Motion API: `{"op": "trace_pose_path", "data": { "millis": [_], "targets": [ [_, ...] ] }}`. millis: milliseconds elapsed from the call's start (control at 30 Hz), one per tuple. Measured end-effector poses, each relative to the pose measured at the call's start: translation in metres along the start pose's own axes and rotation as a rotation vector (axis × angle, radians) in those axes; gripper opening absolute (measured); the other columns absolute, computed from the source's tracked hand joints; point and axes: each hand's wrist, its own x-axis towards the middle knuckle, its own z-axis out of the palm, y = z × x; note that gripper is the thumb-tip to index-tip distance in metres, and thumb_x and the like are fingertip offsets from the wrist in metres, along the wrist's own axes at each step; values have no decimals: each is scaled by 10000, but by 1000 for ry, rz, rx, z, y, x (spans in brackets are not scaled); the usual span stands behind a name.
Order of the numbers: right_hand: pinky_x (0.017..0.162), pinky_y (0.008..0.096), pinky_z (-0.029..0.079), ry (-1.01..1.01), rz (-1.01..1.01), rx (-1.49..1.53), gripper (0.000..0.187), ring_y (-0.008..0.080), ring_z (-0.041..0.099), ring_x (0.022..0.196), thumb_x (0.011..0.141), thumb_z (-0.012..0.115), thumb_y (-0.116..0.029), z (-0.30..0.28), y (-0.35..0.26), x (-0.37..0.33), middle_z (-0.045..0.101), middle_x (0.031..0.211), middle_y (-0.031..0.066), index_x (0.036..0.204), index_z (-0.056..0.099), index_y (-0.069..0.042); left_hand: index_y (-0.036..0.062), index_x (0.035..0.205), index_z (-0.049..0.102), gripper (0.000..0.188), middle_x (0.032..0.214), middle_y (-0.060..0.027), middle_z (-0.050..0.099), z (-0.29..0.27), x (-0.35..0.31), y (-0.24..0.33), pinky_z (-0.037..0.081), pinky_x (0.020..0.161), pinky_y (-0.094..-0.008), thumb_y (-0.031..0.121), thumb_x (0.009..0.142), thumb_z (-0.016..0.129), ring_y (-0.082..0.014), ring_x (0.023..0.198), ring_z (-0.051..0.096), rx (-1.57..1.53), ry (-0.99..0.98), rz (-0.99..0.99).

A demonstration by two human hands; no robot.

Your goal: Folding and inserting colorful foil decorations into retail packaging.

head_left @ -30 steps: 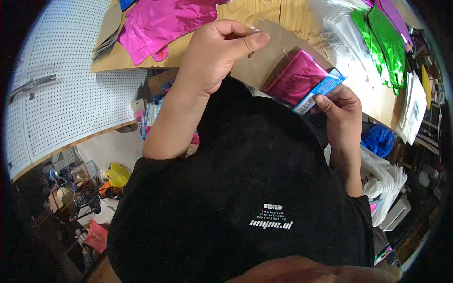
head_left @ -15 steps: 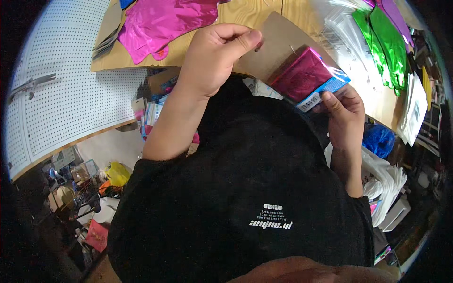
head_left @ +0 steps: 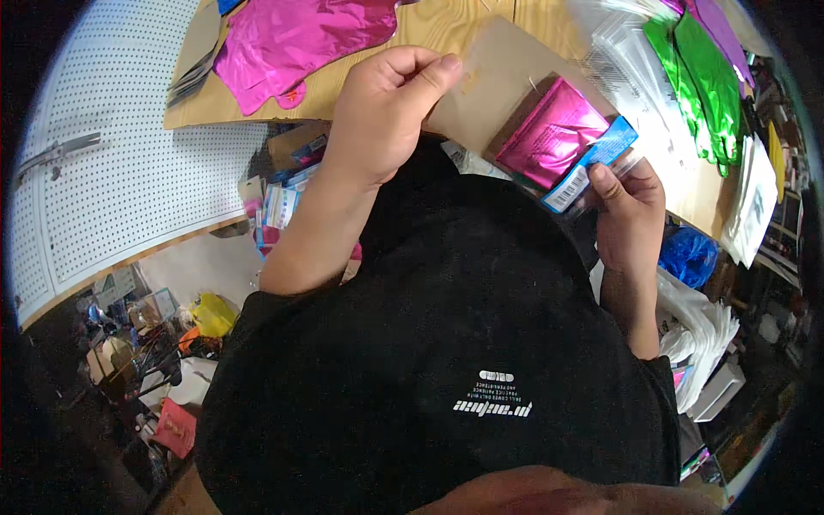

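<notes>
A shiny pink folded foil packet [head_left: 556, 133] with a blue card strip [head_left: 592, 165] sits inside a clear plastic bag [head_left: 493, 73]. My right hand [head_left: 628, 202] is closed on the packaged end, thumb over the card's barcode side and fingers mostly hidden beneath. At the bag's opposite, unfilled end, my left hand [head_left: 386, 112] pinches thumb and forefinger together at the plastic's edge. The bag is held tilted over the front edge of the wooden table, close to my black shirt.
Pink foil pieces [head_left: 305, 43] lie on the wooden table [head_left: 459, 26] at the left. Clear plastic bags [head_left: 631, 73] and green foil pieces [head_left: 708, 86] lie to the right. A white pegboard [head_left: 146, 172] flanks the left side; a blue bundle [head_left: 688, 256] is below right.
The bag has tilted slightly, so the pink foil now shines brighter and the blue strip shows more. My left hand has shifted slightly left; both hands keep their closed poses.
</notes>
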Motion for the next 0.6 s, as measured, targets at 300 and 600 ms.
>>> {"op": "trace_pose_path", "data": {
  "millis": [300,600],
  "targets": [
    [724,284,556,-50,48,-64,205,139,689,769,880,786,-16,8,-5,-2,756,928,63,1071,711,-22,-22,974,718,204,817,16,672,0,5,-6,441,654,-208,181,993,732,-42,713,554,254,33,181],
    [728,277,560,-68,34,-120,186,145,694,777,887,780,-16,8,-7,-2,757,933,69,1059,711,-21,-13,1066,739,147,960,-58,736,-4,4,1,508,877,-271,110,993,708,-121,922,665,27,-61,120]
  ]
}}
